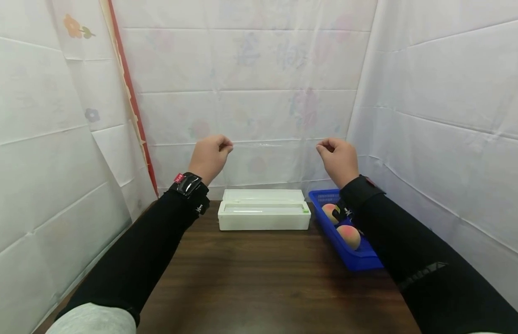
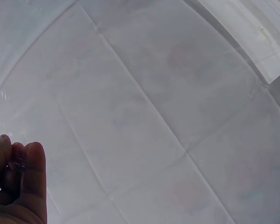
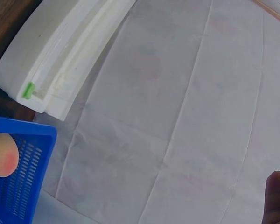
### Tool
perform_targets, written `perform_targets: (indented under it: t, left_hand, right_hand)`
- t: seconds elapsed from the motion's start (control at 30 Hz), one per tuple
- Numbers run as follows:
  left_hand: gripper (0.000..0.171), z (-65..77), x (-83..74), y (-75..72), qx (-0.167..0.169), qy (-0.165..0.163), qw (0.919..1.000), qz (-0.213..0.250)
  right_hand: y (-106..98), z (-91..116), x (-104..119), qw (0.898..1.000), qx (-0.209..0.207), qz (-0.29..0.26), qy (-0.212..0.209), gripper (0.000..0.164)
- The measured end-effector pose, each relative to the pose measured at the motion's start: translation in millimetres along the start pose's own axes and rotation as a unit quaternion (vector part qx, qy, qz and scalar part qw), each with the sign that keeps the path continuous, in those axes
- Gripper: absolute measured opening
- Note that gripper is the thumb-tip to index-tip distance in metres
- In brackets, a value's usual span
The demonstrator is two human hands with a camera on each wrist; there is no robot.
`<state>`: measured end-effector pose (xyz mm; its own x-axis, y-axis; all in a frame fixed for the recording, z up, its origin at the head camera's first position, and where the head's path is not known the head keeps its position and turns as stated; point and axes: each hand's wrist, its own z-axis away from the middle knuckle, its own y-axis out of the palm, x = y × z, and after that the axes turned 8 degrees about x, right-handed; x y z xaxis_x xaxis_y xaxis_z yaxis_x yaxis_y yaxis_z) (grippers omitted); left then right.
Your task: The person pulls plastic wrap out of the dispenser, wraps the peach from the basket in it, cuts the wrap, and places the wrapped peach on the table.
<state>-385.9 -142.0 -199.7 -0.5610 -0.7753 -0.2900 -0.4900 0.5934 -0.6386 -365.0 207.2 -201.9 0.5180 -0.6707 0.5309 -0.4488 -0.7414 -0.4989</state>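
Note:
Both hands are raised at about the same height, well apart, in front of the back sheet. My left hand (image 1: pixel 209 158) pinches a crumpled edge of clear cling film (image 2: pixel 17 164) between thumb and fingers. Faint glints show the film's sheet stretched across the gap toward my right hand (image 1: pixel 341 160), whose thumb and fingertips pinch the other side. Below and between the hands, a white cling film dispenser (image 1: pixel 264 222) stands on the table with its lid raised at the back. A small green slider (image 3: pixel 28 90) sits at its right end.
On the right, a blue plastic basket (image 1: pixel 359 265) holds peaches (image 1: pixel 349 236), partly hidden under the right forearm. The brown wooden table (image 1: pixel 242 278) stretches toward me. White sheets (image 1: pixel 259 60) hang at the back and both sides.

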Motion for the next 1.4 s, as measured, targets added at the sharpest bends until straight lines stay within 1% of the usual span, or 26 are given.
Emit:
perform_targets:
  t: [0.13, 0.4, 0.67, 0.87, 1.07, 1.23, 1.4]
  left_hand:
    - [0.015, -1.1, -0.8, -2.3, -0.005, 0.007, 1.0000, 0.000]
    - [0.014, -4.1, -1.6, -4.1, -0.006, 0.008, 0.9999, -0.001]
    - [0.013, -5.4, -5.9, -7.4, -0.007, 0.008, 0.9999, 0.000]
    - [0.014, -6.4, -8.4, -10.0, -0.012, 0.012, 0.9999, -0.001]
    - [0.013, -7.5, -11.1, -13.6, -0.022, 0.013, 0.9997, 0.006]
    - [0.013, -7.6, -12.5, -16.9, -0.024, 0.017, 0.9995, 0.009]
    - [0.012, -8.6, -10.8, -21.9, -0.029, 0.022, 0.9993, 0.010]
  right_hand:
    - [-1.3, -2.1, 2.6, 1.000, 0.001, -0.002, -0.002, 0.022]
    - [-4.1, -6.2, 3.1, 1.000, 0.004, -0.001, -0.005, 0.023]
    - [-7.4, -7.1, 4.6, 1.000, -0.006, 0.003, -0.009, 0.022]
    - [-12.4, -5.0, 8.9, 1.000, -0.004, 0.008, -0.009, 0.023]
    - [-16.9, -6.4, 12.8, 1.000, -0.009, 0.010, -0.017, 0.022]
    - [-18.4, -6.7, 14.8, 1.000, -0.012, 0.009, -0.023, 0.021]
    - [-18.1, -9.8, 19.5, 1.000, -0.012, 0.009, -0.026, 0.022]
